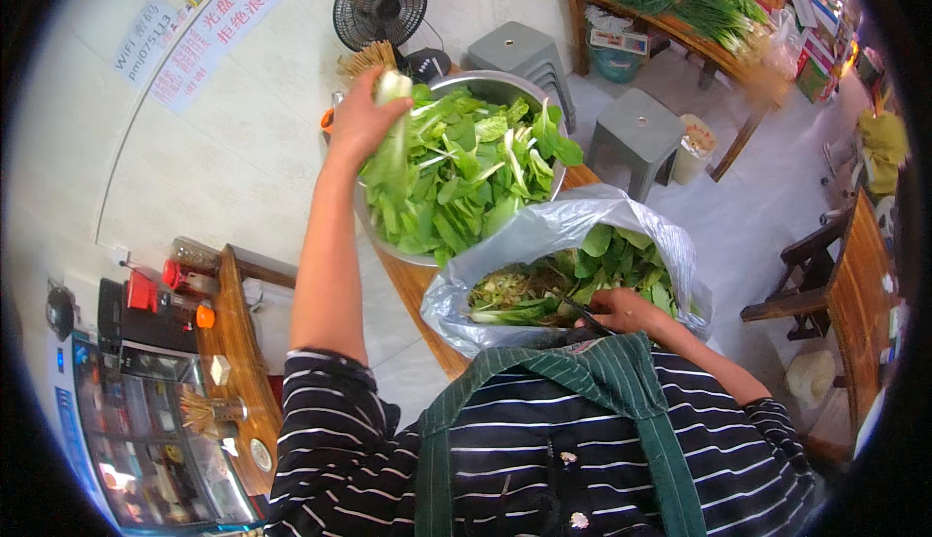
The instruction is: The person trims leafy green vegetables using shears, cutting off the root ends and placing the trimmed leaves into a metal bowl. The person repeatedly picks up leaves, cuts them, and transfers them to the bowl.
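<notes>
My left hand [366, 113] grips a head of leafy greens [393, 87] near its pale base, its leaves hanging blurred over the left part of a large metal basin [561, 180]. Loose green leaves [466, 173] with white stalks fill the basin. In front of my body, a clear plastic bag [655, 209] gapes wide, with more leafy greens [597, 246] and root ends [510, 286] inside. Over its near edge, my right hand [628, 311] is closed around a dark, narrow knife [591, 316], partly hidden by the fingers.
Basin and bag rest on a wooden table [411, 282]. Behind it stand a black fan [380, 4] and chopsticks [368, 58]. Grey stools [639, 129] and a bin [695, 147] are to the right. Bundled green vegetables [710, 20] lie on a far table. A wooden counter [247, 362] is at left.
</notes>
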`<act>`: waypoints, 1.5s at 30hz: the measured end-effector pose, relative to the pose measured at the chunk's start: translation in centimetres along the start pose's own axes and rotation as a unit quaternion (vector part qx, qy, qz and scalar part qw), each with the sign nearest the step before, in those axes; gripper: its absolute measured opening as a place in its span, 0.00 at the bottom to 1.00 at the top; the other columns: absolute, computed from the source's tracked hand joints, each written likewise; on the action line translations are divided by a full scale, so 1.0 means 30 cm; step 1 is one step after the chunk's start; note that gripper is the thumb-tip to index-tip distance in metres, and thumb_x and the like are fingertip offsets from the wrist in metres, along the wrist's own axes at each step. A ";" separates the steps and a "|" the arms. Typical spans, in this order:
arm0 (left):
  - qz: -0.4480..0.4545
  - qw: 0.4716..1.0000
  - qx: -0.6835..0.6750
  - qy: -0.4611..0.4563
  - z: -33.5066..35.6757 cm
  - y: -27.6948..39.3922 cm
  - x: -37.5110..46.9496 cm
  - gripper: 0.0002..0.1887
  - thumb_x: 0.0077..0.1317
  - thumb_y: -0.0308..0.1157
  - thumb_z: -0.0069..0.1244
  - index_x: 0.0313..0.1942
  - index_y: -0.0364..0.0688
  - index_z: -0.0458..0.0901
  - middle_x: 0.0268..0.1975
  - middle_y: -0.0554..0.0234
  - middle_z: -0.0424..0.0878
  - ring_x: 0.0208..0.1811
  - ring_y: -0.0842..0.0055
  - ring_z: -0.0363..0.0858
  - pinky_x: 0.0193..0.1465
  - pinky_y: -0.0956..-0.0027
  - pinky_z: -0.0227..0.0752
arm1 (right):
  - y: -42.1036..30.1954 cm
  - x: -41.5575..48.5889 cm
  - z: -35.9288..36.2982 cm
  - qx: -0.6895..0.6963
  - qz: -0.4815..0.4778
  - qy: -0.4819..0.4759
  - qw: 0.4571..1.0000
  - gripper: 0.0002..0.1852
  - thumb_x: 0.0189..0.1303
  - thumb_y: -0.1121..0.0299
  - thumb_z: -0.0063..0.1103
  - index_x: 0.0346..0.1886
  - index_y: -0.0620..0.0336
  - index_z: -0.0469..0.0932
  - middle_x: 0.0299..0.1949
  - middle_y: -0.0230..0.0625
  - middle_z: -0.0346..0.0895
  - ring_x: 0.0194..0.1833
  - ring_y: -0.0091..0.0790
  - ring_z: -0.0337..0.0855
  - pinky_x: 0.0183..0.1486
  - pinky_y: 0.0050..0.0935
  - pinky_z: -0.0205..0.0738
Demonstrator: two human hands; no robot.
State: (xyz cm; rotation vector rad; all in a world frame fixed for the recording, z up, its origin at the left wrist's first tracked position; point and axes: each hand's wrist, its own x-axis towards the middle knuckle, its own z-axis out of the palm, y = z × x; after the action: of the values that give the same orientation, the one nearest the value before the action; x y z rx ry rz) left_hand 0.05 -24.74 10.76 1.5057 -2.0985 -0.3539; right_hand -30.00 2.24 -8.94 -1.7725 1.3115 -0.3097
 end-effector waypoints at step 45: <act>0.029 0.970 0.086 -0.226 0.571 -0.603 0.395 0.47 0.57 0.36 0.62 0.74 0.61 0.52 0.71 0.38 0.59 0.73 0.52 0.58 0.71 0.54 0.56 | -0.012 -0.167 -0.105 0.111 0.169 0.138 0.970 0.21 0.60 0.53 0.63 0.38 0.65 0.78 0.31 0.49 0.80 0.32 0.44 0.80 0.37 0.40 0.73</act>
State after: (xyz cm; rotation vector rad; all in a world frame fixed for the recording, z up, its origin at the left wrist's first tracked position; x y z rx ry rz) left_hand 2.06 -43.61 -9.27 1.5679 -2.5798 -0.5469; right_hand -33.86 5.02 -5.38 -1.3236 1.6780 -0.5013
